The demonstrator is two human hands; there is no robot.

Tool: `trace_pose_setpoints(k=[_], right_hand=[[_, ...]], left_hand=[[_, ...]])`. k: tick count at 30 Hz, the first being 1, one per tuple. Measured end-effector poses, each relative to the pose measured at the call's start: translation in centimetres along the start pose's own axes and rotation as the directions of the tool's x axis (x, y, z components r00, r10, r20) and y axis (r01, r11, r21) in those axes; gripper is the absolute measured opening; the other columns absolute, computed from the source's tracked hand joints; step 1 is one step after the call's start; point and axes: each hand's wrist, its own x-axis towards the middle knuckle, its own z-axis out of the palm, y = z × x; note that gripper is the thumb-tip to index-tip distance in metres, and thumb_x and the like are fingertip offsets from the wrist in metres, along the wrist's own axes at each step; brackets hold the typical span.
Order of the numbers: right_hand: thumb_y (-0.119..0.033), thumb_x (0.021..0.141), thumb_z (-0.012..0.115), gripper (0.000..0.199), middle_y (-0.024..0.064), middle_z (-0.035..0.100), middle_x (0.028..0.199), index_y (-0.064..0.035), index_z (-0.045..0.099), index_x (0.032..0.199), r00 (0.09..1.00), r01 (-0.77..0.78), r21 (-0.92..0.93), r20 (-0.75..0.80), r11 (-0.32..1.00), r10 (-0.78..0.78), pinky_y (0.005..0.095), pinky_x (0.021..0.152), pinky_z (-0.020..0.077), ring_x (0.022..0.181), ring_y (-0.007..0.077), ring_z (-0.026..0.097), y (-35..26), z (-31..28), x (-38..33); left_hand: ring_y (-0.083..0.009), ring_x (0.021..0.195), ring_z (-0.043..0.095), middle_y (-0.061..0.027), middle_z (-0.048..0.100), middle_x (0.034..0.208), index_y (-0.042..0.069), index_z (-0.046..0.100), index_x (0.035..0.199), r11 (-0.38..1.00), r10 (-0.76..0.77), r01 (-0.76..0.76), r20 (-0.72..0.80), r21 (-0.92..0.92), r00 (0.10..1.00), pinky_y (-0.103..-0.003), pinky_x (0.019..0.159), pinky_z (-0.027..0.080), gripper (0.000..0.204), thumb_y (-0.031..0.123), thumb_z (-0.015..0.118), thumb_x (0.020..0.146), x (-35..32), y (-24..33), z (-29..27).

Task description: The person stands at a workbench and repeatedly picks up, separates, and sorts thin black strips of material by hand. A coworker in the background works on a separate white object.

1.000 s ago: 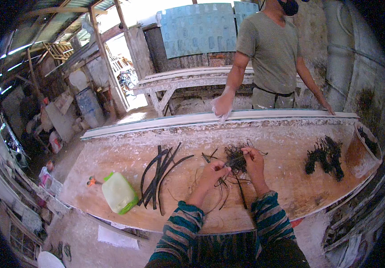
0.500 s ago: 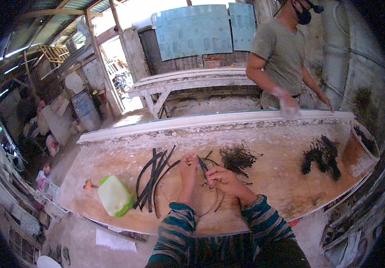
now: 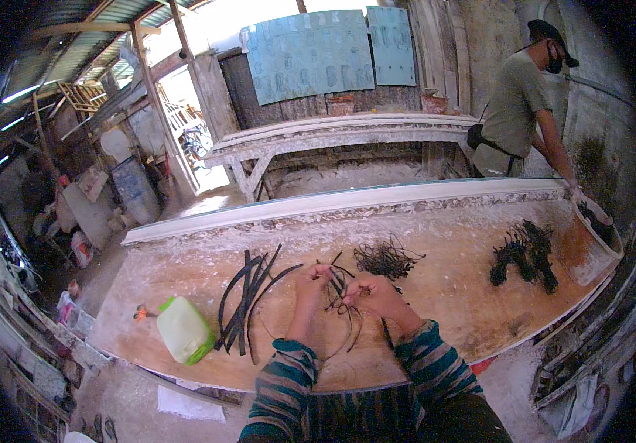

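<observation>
Above the middle of the table, my left hand (image 3: pixel 312 289) is closed in a pinch on a thin black strip (image 3: pixel 339 279). My right hand (image 3: pixel 381 297), also pinched, grips the same black strands a little to the right and lower. Exactly how the strands cross is hard to see between the fingers. Loose thin strands curve down below my hands. Left of them lie several flat black strips (image 3: pixel 243 304), crossing one another. A tangled bunch of thin black cords (image 3: pixel 386 258) lies just beyond my right hand.
A pale container with green ends (image 3: pixel 183 330) and orange-handled scissors (image 3: pixel 143 313) lie at the left. More dark bundles (image 3: pixel 525 255) are at the right, beside a tilted, dirty bucket (image 3: pixel 587 251). Long white moulding (image 3: pixel 347 203) runs along the far edge. A masked co-worker (image 3: pixel 514 107) stands behind.
The co-worker has moved right and now reaches to the bucket. My hands stay in the middle, still on the black strip, with the fingers slightly shifted. A dark strip now shows by my right wrist.
</observation>
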Motion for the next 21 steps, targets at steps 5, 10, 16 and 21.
trace_pose_setpoints(k=[5,10,16,21], right_hand=[[0.001,0.075,0.061,0.010,0.0024,0.058,0.074,-0.0024,0.053,0.070,0.907,0.105,-0.254,-0.371,0.961,-0.197,0.0227,0.065,0.0415,0.070,0.0091,0.053,0.5,-1.8,0.5],[0.002,0.075,0.059,0.005,0.0020,0.055,0.075,-0.0020,0.057,0.074,0.718,0.081,-0.377,-0.620,0.922,-0.317,0.0219,0.063,0.0393,0.067,0.0075,0.048,3.1,-4.5,0.6],[-0.004,0.074,0.060,0.006,0.0046,0.056,0.072,-0.0071,0.063,0.080,0.587,-0.016,-0.363,-0.758,0.932,-0.285,0.0302,0.066,0.0409,0.068,0.0189,0.051,3.8,-4.5,1.5],[-0.008,0.072,0.065,0.010,0.0045,0.053,0.077,-0.0072,0.066,0.082,0.633,-0.053,-0.534,-0.672,0.844,-0.385,0.0296,0.069,0.0410,0.075,0.0183,0.050,3.5,-4.2,0.9]], left_hand=[[-0.0078,0.070,0.052,0.0009,0.059,0.078,0.001,0.060,0.087,0.985,-0.116,0.095,0.144,0.147,0.983,-0.021,0.064,0.041,0.011,0.009,0.062,0.079,-1.9,3.0,2.6],[-0.0061,0.070,0.048,0.0051,0.050,0.076,0.005,0.056,0.083,0.993,0.113,-0.104,0.608,-0.050,0.786,-0.021,0.063,0.040,0.010,0.011,0.063,0.080,-4.0,3.6,4.5],[-0.0039,0.065,0.043,0.0055,0.048,0.073,0.007,0.054,0.079,0.962,0.013,0.135,0.536,-0.236,0.844,-0.018,0.057,0.035,0.011,0.013,0.063,0.080,-3.7,1.5,5.3],[-0.0033,0.057,0.039,0.0067,0.047,0.065,0.007,0.056,0.075,0.999,-0.034,0.036,0.162,-0.010,0.986,-0.019,0.050,0.029,0.012,0.014,0.066,0.077,-2.4,1.8,4.0]])
